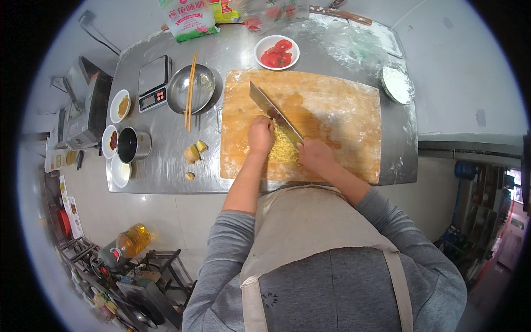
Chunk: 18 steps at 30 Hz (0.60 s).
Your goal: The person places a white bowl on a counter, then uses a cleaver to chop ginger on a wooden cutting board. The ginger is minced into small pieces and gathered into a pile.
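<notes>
My right hand [316,154] grips the handle end of a cleaver [277,114], whose wide blade slants up and left across a wooden cutting board [348,103]. A pile of finely chopped yellow ginger [283,146] lies along the blade's left side. My left hand [261,135] rests curled at the left of the pile, close to the blade; its fingertips are hidden, so I cannot tell if they hold anything. Left of the board, ginger pieces [192,153] lie on the steel table [166,174]. Damp patches and white powder mark the board.
Beyond the board stands a white bowl of sliced tomato [277,53]. Chopsticks [191,91] lie across a metal bowl [203,85], near a digital scale [152,81]. A steel pot [133,145] and several small white dishes [120,106] sit far left. A bowl of white powder [398,84] is right.
</notes>
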Tool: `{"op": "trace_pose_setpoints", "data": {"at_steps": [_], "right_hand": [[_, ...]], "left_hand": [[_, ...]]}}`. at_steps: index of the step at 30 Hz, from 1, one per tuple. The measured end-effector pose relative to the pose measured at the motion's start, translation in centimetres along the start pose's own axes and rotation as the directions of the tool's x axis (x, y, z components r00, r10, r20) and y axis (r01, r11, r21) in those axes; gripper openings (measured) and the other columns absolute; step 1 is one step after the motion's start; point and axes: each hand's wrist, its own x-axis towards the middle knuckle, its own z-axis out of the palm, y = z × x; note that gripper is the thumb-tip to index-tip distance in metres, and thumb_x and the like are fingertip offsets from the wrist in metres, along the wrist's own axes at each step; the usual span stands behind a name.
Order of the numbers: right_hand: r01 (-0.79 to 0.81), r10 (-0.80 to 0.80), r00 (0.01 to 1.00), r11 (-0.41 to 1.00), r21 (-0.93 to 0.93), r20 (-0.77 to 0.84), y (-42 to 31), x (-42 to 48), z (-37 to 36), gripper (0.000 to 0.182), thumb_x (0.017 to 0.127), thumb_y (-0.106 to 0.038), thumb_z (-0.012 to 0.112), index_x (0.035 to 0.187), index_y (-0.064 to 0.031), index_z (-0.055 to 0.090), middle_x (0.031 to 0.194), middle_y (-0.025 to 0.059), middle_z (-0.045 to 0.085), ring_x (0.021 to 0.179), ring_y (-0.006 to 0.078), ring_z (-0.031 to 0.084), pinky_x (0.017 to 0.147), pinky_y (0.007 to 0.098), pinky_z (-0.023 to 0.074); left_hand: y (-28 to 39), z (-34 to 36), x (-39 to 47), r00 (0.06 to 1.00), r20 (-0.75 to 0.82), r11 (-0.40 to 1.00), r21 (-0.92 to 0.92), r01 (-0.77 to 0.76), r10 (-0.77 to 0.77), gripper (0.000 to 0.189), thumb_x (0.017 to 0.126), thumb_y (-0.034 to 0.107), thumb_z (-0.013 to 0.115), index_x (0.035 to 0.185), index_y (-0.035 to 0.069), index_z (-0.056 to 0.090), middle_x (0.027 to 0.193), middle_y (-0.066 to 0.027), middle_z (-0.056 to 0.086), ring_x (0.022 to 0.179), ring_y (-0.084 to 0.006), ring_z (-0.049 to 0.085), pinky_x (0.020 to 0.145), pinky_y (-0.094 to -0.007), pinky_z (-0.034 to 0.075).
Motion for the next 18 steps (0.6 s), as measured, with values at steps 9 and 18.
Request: {"op": "trace_pose_setpoints", "data": {"at_steps": [9, 18], "right_hand": [[-0.029, 0.03, 0.998, 0.999, -0.014, 0.064, 0.5, -2.0, -2.3, 0.034, 0.09, -0.031, 0.045, 0.086, -0.0008, 0.061, 0.085, 0.0218, 0.064, 0.082, 0.0384, 0.062, 0.073, 0.0489, 0.0478], [0.081, -0.078, 0.996, 0.994, -0.067, 0.047, 1.1, -0.5, 0.9, 0.034, 0.089, -0.03, 0.047, 0.085, 0.0002, 0.062, 0.082, 0.0215, 0.065, 0.08, 0.039, 0.063, 0.073, 0.049, 0.0484]], "left_hand": [[1.0, -2.5, -0.5, 0.997, -0.064, 0.998, 0.031, 0.05, -0.048, 0.011, 0.073, 0.003, 0.064, 0.083, 0.004, 0.063, 0.086, -0.013, 0.059, 0.083, -0.0333, 0.055, 0.075, -0.0408, 0.045], [1.6, -3.8, -3.4, 0.993, 0.104, 0.995, 0.088, 0.038, -0.047, 0.017, 0.072, 0.001, 0.063, 0.089, 0.002, 0.063, 0.094, -0.0127, 0.058, 0.089, -0.0336, 0.053, 0.078, -0.0395, 0.045]]}}
